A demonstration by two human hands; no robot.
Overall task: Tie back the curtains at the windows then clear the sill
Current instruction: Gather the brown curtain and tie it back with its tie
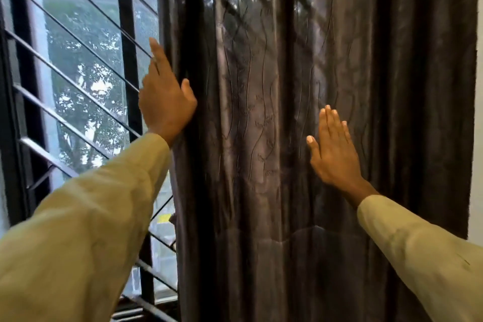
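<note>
- Curtain point(274, 125): dark grey-brown, glossy, with a raised wavy vine pattern; hangs in deep vertical folds over the middle and right of the view. Not tied back.
- Curtain's left edge sits against the window bars point(78, 68); its right edge stops short of a pale wall point(477, 138).
- Left hand point(167, 102): at the curtain's left edge, back of hand to camera. Thumb lies on the front of the fabric, index finger points up along the edge, the other fingers are hidden by the hand, apparently behind the fold. Reads as a loose hold on the edge fold; how firmly it grips, cannot tell.
- Right hand point(332, 149): flat and open, fingers together and pointing up, thumb spread to the left. Palm faces the curtain front, at or just off the cloth; contact cannot be confirmed. Holds nothing.
- Both sleeves point(86, 230) pale cream, long.
- Bars: dark metal, slanted across the uncovered left part of the window, with one thick dark upright point(128, 60) just left of the curtain edge. Blurred trees and daylight beyond.
- Sill: low left corner, behind the left sleeve and bars; too dark and blurred to tell what lies there.
- Light shows through the curtain's upper folds.
</note>
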